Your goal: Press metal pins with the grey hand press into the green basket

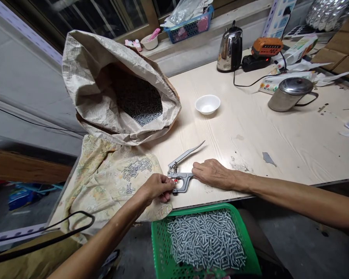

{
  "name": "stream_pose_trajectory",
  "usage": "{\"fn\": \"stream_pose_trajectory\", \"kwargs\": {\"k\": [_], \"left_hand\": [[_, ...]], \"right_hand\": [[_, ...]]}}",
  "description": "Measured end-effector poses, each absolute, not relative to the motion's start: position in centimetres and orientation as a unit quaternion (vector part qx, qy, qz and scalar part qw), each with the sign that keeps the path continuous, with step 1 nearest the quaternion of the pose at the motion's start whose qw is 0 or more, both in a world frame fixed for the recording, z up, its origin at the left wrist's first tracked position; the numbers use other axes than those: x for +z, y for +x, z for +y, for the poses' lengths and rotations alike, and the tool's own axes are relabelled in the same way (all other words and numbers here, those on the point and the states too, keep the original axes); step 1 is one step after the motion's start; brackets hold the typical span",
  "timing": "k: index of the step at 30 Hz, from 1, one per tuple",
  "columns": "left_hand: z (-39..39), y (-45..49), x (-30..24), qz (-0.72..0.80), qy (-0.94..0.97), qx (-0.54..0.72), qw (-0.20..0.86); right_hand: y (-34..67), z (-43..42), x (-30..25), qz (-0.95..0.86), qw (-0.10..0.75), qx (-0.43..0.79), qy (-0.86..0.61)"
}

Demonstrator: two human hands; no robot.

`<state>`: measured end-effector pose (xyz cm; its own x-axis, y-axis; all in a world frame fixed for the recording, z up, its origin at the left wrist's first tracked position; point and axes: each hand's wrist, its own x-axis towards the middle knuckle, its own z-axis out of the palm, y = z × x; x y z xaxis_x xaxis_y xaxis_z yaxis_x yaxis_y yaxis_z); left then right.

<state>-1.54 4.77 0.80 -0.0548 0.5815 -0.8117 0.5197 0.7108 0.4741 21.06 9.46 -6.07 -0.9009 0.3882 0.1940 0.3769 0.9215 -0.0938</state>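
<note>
Grey snap-fastener pliers [186, 181] lie near the table's front edge, their upper lever raised and a coil spring showing below it. My right hand [211, 173] is closed round the end of the lower handle. At the jaws, my left hand [159, 186] is pinched beside a small red part; whatever its fingertips hold is hidden. Left of that hand, a pile of small metal pins or screws [136, 169] lies on a patterned cloth [104, 193]. Below the table edge, a green basket [159, 248] holds many threaded metal pieces [206, 240].
A large white sack [84, 77] lies open at the back left with small metal pieces inside. Behind the pliers sits a white bowl [207, 104]. Farther right are a kettle [229, 46], an orange battery on a charger [266, 47] and a lidded metal mug [287, 97].
</note>
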Motion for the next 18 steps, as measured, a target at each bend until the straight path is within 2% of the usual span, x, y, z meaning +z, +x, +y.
{"fn": "stream_pose_trajectory", "kwargs": {"k": [11, 18], "left_hand": [[4.2, -1.5, 0.8, 0.729, 0.367, 0.003, 0.578], [3.4, -1.3, 0.3, 0.733, 0.343, 0.011, 0.587]], "right_hand": [[21.1, 9.2, -6.2, -0.975, 0.142, 0.013, -0.171], [21.0, 9.3, -5.5, -0.976, 0.093, 0.063, -0.189]]}}
